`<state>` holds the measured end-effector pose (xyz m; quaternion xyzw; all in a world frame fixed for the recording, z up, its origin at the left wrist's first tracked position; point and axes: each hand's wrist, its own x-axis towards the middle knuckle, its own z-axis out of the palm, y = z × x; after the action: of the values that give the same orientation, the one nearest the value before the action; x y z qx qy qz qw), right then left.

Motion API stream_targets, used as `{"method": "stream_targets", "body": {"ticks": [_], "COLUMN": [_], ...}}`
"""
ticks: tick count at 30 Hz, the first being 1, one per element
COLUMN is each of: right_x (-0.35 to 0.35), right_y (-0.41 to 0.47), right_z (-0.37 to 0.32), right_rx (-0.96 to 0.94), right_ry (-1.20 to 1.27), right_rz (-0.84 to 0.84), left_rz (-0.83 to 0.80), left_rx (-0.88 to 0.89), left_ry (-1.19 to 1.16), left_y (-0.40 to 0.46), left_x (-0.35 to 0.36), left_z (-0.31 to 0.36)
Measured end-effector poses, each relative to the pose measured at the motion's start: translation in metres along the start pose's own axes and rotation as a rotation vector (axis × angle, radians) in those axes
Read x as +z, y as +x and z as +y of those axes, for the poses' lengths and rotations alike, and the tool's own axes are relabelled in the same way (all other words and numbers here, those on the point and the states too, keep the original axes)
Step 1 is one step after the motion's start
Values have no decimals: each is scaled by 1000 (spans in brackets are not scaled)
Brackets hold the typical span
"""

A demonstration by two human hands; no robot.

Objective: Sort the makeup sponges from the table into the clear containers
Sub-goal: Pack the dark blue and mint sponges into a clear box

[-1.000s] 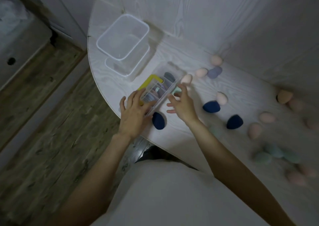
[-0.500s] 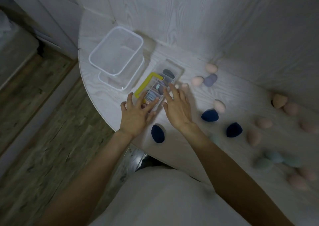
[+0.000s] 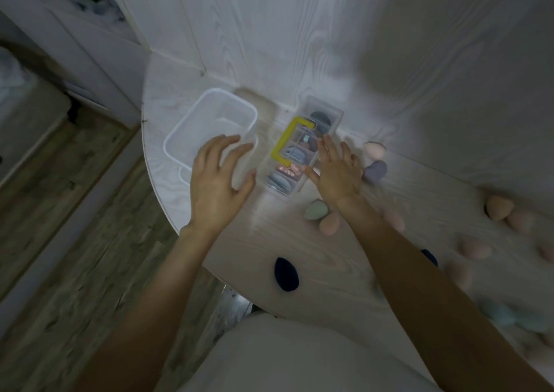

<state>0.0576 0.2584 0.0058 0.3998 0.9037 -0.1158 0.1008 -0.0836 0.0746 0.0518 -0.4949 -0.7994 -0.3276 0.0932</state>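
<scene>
A narrow clear divided container point(image 3: 335, 115) with a yellow handle point(image 3: 286, 143) lies near the back wall, with several sponges inside. My right hand point(image 3: 337, 171) rests flat against its right side, fingers spread. My left hand point(image 3: 217, 179) hovers open over the near right corner of the stacked clear tubs point(image 3: 192, 128), which look empty. Loose sponges lie around: a dark blue one point(image 3: 286, 274) near the table's front edge, a green one point(image 3: 316, 209) and a pink one point(image 3: 329, 223) beside my right wrist, a purple one point(image 3: 375, 171) and a peach one point(image 3: 374, 150) to the right.
More pink, peach, teal and dark blue sponges are scattered over the right part of the white round table point(image 3: 314, 253). The white wood-grain wall point(image 3: 299, 47) stands right behind the containers. Wooden floor point(image 3: 75, 241) lies to the left, below the table edge.
My left hand has left the divided container and moved left over the stacked tubs. The divided container now sits further back by the wall, and my right hand stays at its right side.
</scene>
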Motion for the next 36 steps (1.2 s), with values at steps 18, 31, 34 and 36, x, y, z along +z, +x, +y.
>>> {"method": "stream_targets", "body": {"ticks": [18, 31, 34, 36], "right_x": [-37, 23, 29, 31], "right_y": [-47, -139, -147, -147], "right_z": [-77, -47, -47, -46], "right_rx": [-125, 35, 3, -34], "right_ry": [1151, 1216, 1149, 1117], "right_rz": [214, -87, -79, -82], "left_rz": [-405, -193, -191, -230], "left_rx": [-342, -545, -664, -783], "left_ry": [-134, -428, -609, -589], "left_y": [-5, -138, -161, -171], "left_x": [-46, -55, -45, -38], "left_z": [-27, 3, 11, 12]}}
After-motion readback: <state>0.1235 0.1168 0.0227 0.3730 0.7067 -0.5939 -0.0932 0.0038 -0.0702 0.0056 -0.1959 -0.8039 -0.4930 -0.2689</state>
